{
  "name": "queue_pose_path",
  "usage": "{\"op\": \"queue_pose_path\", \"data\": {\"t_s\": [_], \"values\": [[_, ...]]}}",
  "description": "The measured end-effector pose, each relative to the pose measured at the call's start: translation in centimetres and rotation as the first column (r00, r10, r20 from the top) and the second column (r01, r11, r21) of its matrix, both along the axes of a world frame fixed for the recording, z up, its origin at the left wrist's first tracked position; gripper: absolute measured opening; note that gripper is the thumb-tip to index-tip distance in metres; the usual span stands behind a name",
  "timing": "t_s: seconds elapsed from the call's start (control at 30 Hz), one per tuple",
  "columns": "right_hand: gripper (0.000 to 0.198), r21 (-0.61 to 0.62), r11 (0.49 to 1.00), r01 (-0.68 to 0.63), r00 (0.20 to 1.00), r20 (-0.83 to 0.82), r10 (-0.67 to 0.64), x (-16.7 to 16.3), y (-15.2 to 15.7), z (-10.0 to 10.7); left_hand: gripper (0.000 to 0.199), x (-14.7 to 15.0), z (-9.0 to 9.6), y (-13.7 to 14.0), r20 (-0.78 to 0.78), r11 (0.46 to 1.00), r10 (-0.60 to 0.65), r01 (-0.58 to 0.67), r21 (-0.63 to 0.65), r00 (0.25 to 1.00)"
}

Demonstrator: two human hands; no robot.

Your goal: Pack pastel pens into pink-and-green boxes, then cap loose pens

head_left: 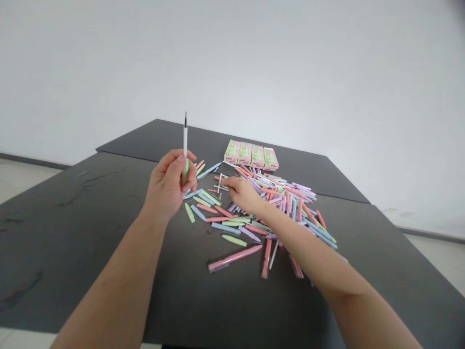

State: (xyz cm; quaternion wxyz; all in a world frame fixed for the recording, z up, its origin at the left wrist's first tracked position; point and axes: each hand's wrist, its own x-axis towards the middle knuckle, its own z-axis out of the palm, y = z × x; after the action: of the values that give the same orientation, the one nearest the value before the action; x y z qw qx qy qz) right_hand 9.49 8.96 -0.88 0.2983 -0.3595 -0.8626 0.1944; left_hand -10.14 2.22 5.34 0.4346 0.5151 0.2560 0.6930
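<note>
My left hand (170, 179) is closed around a light green pen barrel (185, 170). A white refill (185, 140) stands upright out of that barrel, its dark tip at the top. Over the left side of a loose heap of pen parts (294, 194) my right hand (241, 192) reaches forward. Its fingertips are pinched at a thin white pen part (220, 183), which stands nearly upright; the thumb is mostly hidden. Green, blue, pink and purple barrel pieces (225, 228) lie around and below both hands.
Several small pink-and-green boxes (245, 154) stand in a row behind the heap. A pink pen (235, 258) with a clear cap lies in front, on the dark table (189, 300). A seam crosses the tabletop, and a pale wall (232, 63) rises behind.
</note>
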Motion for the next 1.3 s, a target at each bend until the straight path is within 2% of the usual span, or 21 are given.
{"op": "queue_pose_path", "data": {"t_s": [0.17, 0.33, 0.47, 0.73, 1.07, 1.3], "values": [[0.054, 0.072, 0.992, -0.107, 0.947, 0.310, 0.079, -2.8, 2.7, -2.4, 0.013, -0.5, 0.3, -0.2, 0.044, 0.999, 0.054, -0.054, 0.007, 0.998], [0.048, 0.081, 0.975, -0.207, 0.918, 0.360, 0.166, -4.4, 4.1, -3.2, 0.011, -0.5, 0.4, -0.3, 0.041, 0.997, 0.075, -0.073, -0.038, 0.996], [0.041, 0.086, 0.964, -0.252, 0.904, 0.375, 0.204, -3.7, 3.8, -3.6, 0.011, -0.6, 0.5, -0.4, 0.044, 0.996, 0.075, -0.073, -0.047, 0.996], [0.024, 0.091, 0.974, -0.209, 0.921, 0.353, 0.165, -0.6, 3.7, -3.5, 0.013, -0.3, 0.4, -0.5, 0.011, 0.994, 0.083, -0.082, -0.071, 0.996], [0.010, 0.043, 0.997, -0.057, 0.912, 0.408, 0.035, -1.9, 4.2, -2.2, 0.013, -0.2, 0.1, -0.2, -0.006, 0.993, 0.081, -0.081, -0.090, 0.997], [0.013, 0.059, 0.998, 0.012, 0.902, 0.430, -0.036, -1.7, 3.7, -2.3, 0.011, -0.4, -0.2, 0.0, -0.047, 0.988, 0.067, -0.073, -0.139, 0.997]]}}
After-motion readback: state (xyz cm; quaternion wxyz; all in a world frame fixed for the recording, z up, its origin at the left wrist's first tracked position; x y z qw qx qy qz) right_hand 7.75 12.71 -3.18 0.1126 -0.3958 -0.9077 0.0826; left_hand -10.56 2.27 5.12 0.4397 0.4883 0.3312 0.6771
